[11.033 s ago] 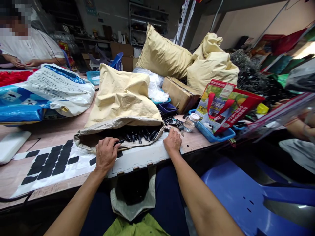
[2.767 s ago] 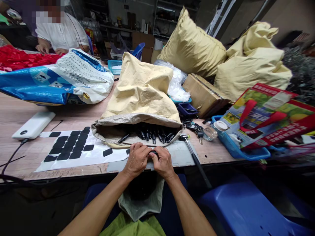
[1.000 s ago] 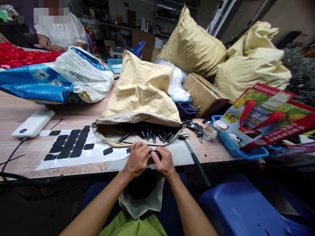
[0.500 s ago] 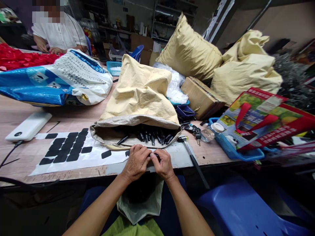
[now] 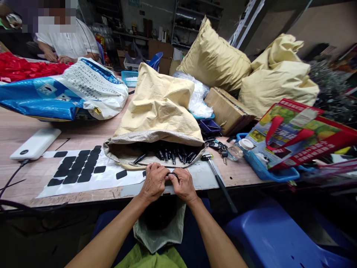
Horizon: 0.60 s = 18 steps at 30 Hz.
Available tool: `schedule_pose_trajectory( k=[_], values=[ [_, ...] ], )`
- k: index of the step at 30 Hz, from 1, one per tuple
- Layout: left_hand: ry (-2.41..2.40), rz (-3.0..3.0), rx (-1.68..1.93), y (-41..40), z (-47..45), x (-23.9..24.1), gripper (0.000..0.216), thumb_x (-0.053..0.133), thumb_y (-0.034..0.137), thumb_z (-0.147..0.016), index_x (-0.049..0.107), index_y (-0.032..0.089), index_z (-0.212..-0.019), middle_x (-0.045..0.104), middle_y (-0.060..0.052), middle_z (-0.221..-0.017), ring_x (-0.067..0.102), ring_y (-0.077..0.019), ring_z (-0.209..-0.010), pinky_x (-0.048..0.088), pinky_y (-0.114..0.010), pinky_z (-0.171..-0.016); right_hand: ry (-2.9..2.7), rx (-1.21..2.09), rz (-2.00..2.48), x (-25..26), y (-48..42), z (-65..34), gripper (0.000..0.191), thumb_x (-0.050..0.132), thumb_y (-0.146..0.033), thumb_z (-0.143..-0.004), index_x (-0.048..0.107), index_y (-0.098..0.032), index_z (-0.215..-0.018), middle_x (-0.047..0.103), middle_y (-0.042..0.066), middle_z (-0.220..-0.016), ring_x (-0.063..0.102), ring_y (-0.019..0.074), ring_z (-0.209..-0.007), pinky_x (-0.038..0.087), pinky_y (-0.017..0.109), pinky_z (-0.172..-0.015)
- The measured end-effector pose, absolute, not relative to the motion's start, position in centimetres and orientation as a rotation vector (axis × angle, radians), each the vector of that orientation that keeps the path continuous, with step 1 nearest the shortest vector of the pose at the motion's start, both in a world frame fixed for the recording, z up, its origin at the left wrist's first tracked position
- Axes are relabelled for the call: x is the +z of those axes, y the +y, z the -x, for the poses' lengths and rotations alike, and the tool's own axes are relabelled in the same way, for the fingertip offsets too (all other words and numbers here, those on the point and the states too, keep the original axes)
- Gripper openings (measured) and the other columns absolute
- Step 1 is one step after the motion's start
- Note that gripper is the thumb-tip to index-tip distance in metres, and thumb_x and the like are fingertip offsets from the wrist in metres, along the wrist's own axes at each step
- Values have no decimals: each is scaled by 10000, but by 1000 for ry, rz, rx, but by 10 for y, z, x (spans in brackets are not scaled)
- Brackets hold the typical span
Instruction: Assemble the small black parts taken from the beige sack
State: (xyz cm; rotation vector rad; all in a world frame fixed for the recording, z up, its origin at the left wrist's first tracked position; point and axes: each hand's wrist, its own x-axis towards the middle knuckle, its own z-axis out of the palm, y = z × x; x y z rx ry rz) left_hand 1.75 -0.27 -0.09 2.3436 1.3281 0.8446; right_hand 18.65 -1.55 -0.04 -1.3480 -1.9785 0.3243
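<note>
My left hand (image 5: 154, 182) and my right hand (image 5: 182, 184) meet at the table's front edge, fingers curled in. Between them they grip a small black pen-like piece (image 5: 172, 174), mostly covered by the fingers. Just beyond lies a cream cloth sack (image 5: 161, 100) with its mouth towards me. Several black pen-shaped pieces (image 5: 173, 158) with tapered tips stick out of that mouth. Below my hands, an open grey-green bag (image 5: 156, 238) sits at my lap, its inside dark. A hammer (image 5: 219, 180) with a black handle lies right of my right hand, overhanging the edge.
To the left, a white sheet (image 5: 111, 181) carries black rounded patches, near a white power bank (image 5: 36, 143) with a cable. A blue-white bag (image 5: 97, 93) lies behind. Rightwards are keys (image 5: 224, 155), a blue basket (image 5: 259, 169) and a blue chair (image 5: 279, 234). Another person (image 5: 67, 41) sits opposite.
My hands have shifted very slightly, the fingers turning a little around the black piece. The view has moved a touch; the sack and hammer stay where they were.
</note>
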Motion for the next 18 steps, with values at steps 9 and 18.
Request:
schedule_pose_trajectory(
  k=[9,18],
  values=[
    [1264,-2343,875,-5,-18,3,200,518,164,-910,650,215,-1051,678,-45,-965,488,-256,-1011,296,-468,-970,-1896,416,1336,6,-19,-188,220,559,-370,-928,581,-201,-788,594,5,-695,547,169,-679,372,314,-715],
    [1237,-2316,895,-4,-16,4,208,508,225,-957,653,233,-1106,692,-46,-1008,497,-262,-1037,300,-467,-975,-1851,449,1335,11,-21,-189,211,591,-394,-889,588,-210,-785,552,-12,-651,507,164,-626,379,301,-655]
  ],
)
